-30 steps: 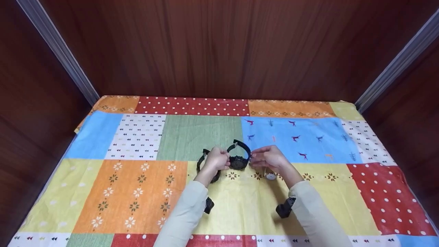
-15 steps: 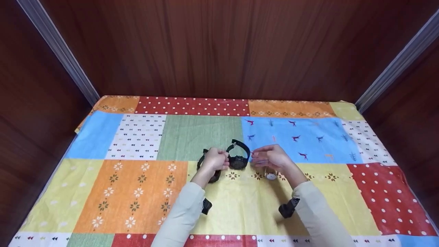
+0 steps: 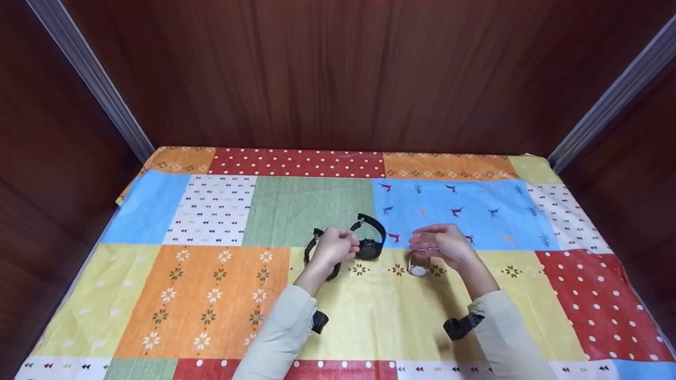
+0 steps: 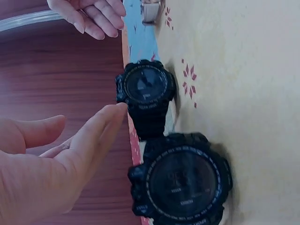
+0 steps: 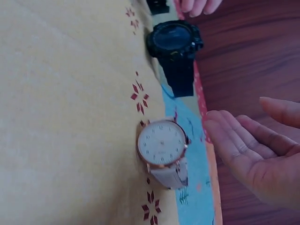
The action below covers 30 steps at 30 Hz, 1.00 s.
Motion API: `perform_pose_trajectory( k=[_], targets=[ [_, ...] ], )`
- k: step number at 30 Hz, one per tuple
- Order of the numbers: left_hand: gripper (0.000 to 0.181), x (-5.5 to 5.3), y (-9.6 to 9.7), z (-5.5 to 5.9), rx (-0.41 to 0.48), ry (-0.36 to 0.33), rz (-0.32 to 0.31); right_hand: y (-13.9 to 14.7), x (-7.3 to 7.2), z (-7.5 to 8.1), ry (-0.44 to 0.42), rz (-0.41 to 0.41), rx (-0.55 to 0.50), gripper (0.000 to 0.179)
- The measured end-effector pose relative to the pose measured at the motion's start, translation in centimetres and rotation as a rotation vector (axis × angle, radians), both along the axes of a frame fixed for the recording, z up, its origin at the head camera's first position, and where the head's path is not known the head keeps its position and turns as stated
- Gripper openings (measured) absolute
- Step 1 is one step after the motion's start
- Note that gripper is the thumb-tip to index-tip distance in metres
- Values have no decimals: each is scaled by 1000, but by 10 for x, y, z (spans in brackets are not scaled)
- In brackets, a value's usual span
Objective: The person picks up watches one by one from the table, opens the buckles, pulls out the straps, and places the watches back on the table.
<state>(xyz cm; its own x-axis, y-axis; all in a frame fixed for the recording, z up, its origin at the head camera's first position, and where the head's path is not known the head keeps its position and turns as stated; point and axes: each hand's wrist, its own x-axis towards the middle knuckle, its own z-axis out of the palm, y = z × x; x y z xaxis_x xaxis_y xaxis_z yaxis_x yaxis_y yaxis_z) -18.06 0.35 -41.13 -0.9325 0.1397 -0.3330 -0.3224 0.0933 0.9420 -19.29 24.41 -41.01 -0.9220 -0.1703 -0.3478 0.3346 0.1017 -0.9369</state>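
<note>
Three wristwatches stand in a row on the patchwork cloth. The left one is a large black watch (image 4: 183,185), partly behind my left hand (image 3: 334,247) in the head view. A second black watch (image 3: 368,249) stands in the middle, strap looped up. My left fingertips are right beside its case; whether they touch it I cannot tell. The left fingers are fairly straight, thumb apart, nothing held. On the right is a white-faced watch (image 5: 161,143) with a rose-gold rim and pale strap. My right hand (image 3: 442,244) hovers just behind it, fingers extended, holding nothing.
The patchwork cloth (image 3: 211,306) covers the table. Dark wood panels (image 3: 338,74) rise behind and at both sides, with metal strips at the corners. A black wrist camera (image 3: 462,326) sits at the right sleeve, another camera (image 3: 319,321) at the left.
My right hand has moved right, from beside the middle black watch to behind the white-faced one. My left hand has shifted slightly right toward the middle watch. The watches stay in place.
</note>
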Motion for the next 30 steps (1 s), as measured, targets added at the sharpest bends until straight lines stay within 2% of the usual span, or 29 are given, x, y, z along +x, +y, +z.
perform_pose_trajectory(
  k=[5,9,16,21,27,30],
  targets=[
    [26,4,9,2,32,0,-25,10,4,0,5,-16,-8,37],
    [25,7,20,-1,58,-11,-56,19,8,-3,3,-25,-15,39],
    [24,9,41,-11,30,-1,-129,30,14,-6,12,-45,-34,38],
    [23,10,56,-23,27,14,-173,35,17,-10,10,-64,15,36],
    [24,10,70,-29,80,41,-151,39,20,-16,-19,-89,23,36],
    [25,10,76,-33,66,61,-155,41,22,-20,-32,-90,-12,35]
  ],
)
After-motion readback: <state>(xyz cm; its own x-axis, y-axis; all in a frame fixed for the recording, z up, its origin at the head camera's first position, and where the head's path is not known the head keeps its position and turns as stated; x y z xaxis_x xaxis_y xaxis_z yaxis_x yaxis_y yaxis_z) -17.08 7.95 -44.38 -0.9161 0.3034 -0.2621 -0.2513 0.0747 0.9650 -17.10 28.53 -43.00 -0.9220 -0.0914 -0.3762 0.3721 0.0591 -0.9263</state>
